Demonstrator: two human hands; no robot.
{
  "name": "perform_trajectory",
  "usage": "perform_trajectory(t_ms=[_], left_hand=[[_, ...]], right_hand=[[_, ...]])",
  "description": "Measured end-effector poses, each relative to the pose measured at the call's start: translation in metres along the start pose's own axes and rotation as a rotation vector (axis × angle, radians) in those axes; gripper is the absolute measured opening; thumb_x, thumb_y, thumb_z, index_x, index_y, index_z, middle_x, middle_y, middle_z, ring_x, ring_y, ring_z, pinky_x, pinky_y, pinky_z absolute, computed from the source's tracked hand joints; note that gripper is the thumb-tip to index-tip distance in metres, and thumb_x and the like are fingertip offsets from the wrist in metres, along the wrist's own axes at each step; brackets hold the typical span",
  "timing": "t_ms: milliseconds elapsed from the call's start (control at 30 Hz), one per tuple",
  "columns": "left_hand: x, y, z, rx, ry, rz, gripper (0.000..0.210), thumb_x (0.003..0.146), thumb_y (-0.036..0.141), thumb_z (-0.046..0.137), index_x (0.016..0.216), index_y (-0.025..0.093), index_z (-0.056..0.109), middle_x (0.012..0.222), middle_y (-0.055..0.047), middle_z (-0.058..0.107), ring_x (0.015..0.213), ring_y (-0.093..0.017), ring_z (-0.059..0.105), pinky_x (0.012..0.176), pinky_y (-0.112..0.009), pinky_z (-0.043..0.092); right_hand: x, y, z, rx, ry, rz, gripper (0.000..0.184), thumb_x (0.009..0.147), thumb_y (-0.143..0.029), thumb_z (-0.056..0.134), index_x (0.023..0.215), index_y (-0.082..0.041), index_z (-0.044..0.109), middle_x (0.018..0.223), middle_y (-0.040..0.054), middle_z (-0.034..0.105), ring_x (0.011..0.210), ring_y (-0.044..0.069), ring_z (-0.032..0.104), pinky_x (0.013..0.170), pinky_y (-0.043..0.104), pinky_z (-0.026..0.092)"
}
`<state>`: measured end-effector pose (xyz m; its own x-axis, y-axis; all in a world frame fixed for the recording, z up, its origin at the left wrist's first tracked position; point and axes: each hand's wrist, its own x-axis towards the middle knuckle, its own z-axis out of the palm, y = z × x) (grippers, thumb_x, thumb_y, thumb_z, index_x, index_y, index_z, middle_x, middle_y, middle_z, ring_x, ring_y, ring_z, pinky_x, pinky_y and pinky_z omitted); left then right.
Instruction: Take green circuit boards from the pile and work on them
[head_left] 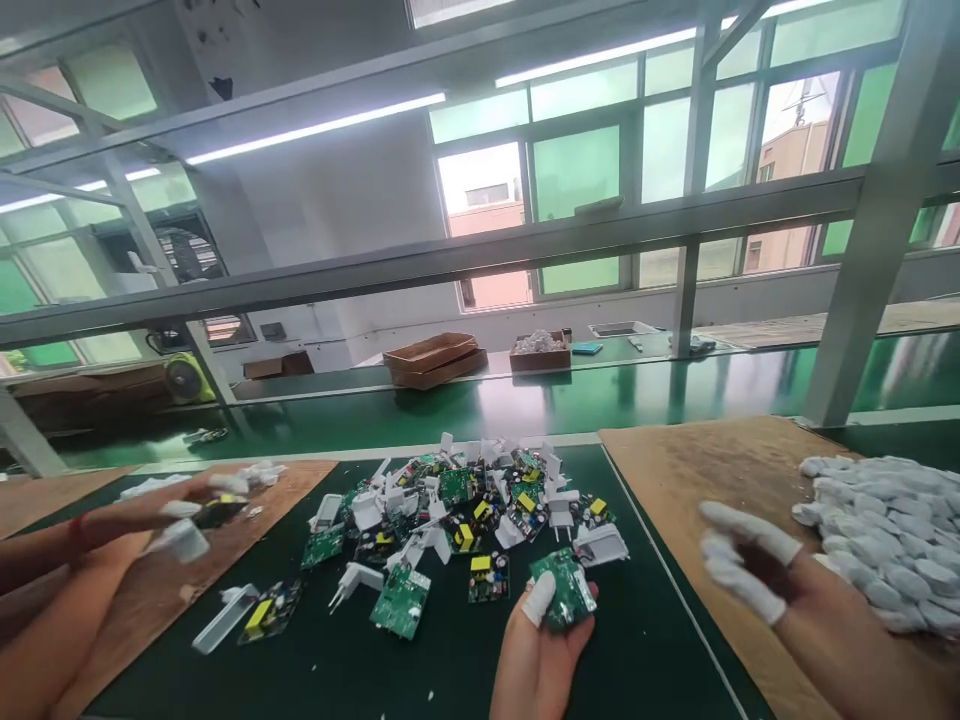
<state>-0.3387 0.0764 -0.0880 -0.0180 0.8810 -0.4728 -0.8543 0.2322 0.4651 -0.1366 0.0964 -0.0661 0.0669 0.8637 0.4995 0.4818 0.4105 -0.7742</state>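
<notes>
My left hand (544, 645) is closed around the edges of a green circuit board (564, 590), its thumb in a white finger cot lying on top of the board. My right hand (817, 610) hovers over the brown board to the right, with its cot-covered thumb and finger apart and nothing between them. Right beside it lies a heap of white rounded plastic pieces (892, 530). In front of my left hand spreads a pile of circuit boards and white plug housings (450, 495). One loose board (401, 602) lies green side up, and another with a yellow part (489, 578) lies nearby.
At the left a co-worker's hand (180, 500) holds a board and a white housing. Brown boards (675, 470) cover both sides of the dark green bench. Beyond a metal frame post (870, 220), cardboard boxes (435, 360) stand on a green surface.
</notes>
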Motion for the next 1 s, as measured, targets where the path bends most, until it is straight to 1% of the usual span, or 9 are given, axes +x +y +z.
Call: perform_trajectory(t_ms=[100,167,300,400,500,633,733,833,1000], left_hand=[[0.007,-0.007,-0.007,-0.063,-0.062,-0.008,0.038,0.080,0.016,0.039,0.116,0.008,0.030,0.079,-0.012,0.058,0.068,-0.023,0.057,0.057,-0.030,0.047],[0.007,-0.009,-0.011,-0.071,-0.123,0.032,0.036,0.080,0.016,0.039,0.115,0.010,0.031,0.081,-0.011,0.058,0.065,-0.018,0.056,0.054,-0.025,0.045],[0.000,-0.011,-0.012,-0.074,-0.104,0.044,0.022,0.079,0.017,0.043,0.100,0.010,0.046,0.092,-0.012,0.056,0.076,-0.016,0.054,0.058,-0.021,0.045],[-0.004,-0.012,-0.011,-0.003,-0.157,0.081,0.031,0.061,0.023,0.067,0.086,0.013,0.053,0.090,-0.009,0.058,0.085,-0.017,0.053,0.064,-0.021,0.045],[-0.006,-0.014,-0.009,0.108,-0.148,0.153,0.049,0.044,0.030,0.077,0.083,0.015,0.052,0.083,-0.005,0.059,0.079,-0.017,0.054,0.063,-0.021,0.045],[-0.008,-0.018,-0.009,0.219,-0.125,0.200,0.054,0.047,0.037,0.074,0.087,0.013,0.046,0.084,-0.009,0.059,0.072,-0.020,0.056,0.062,-0.028,0.046],[-0.005,-0.021,-0.013,0.254,-0.168,0.239,0.055,0.050,0.036,0.073,0.092,0.013,0.045,0.088,-0.010,0.057,0.083,-0.023,0.054,0.072,-0.029,0.044],[-0.003,-0.022,-0.017,0.309,-0.169,0.292,0.056,0.047,0.036,0.074,0.091,0.014,0.049,0.095,-0.010,0.055,0.094,-0.023,0.049,0.082,-0.028,0.038],[-0.011,-0.019,-0.012,0.373,-0.256,0.234,0.056,0.048,0.041,0.072,0.094,0.015,0.052,0.094,-0.010,0.056,0.090,-0.024,0.050,0.079,-0.030,0.041]], right_hand=[[-0.027,-0.028,0.053,0.139,-0.276,-0.075,0.016,0.071,-0.031,0.049,0.083,-0.020,0.049,0.070,-0.0015,0.056,0.063,0.012,0.054,0.060,0.018,0.046],[-0.036,-0.035,0.078,0.128,-0.348,-0.112,0.011,0.073,-0.025,0.047,0.082,-0.021,0.052,0.075,-0.0015,0.056,0.067,0.012,0.053,0.061,0.018,0.045],[-0.038,-0.031,0.102,0.035,-0.278,-0.162,0.015,0.075,-0.027,0.047,0.084,-0.022,0.058,0.081,0.0040,0.053,0.077,0.018,0.051,0.068,0.029,0.046],[-0.039,-0.022,0.105,-0.107,-0.177,-0.298,0.020,0.077,-0.029,0.044,0.085,-0.022,0.061,0.088,0.0094,0.050,0.083,0.024,0.050,0.071,0.036,0.045],[-0.045,-0.015,0.097,-0.117,-0.158,-0.389,0.026,0.080,-0.024,0.039,0.101,-0.024,0.054,0.101,0.0085,0.048,0.091,0.021,0.048,0.076,0.030,0.045],[-0.055,-0.008,0.078,-0.039,-0.143,-0.137,0.025,0.084,-0.029,0.034,0.103,-0.023,0.049,0.102,0.0046,0.050,0.094,0.017,0.048,0.078,0.025,0.044],[-0.058,-0.004,0.073,-0.003,-0.328,0.057,0.030,0.082,-0.039,0.035,0.100,-0.023,0.053,0.101,0.0059,0.053,0.093,0.021,0.049,0.079,0.032,0.043],[-0.058,-0.002,0.081,0.118,-0.441,0.046,0.040,0.080,-0.040,0.037,0.110,-0.016,0.048,0.109,0.0093,0.048,0.102,0.024,0.042,0.088,0.036,0.036],[-0.059,-0.006,0.092,0.285,-0.414,0.181,0.048,0.079,-0.046,0.033,0.111,-0.012,0.045,0.108,0.0129,0.048,0.103,0.025,0.042,0.086,0.036,0.036]])
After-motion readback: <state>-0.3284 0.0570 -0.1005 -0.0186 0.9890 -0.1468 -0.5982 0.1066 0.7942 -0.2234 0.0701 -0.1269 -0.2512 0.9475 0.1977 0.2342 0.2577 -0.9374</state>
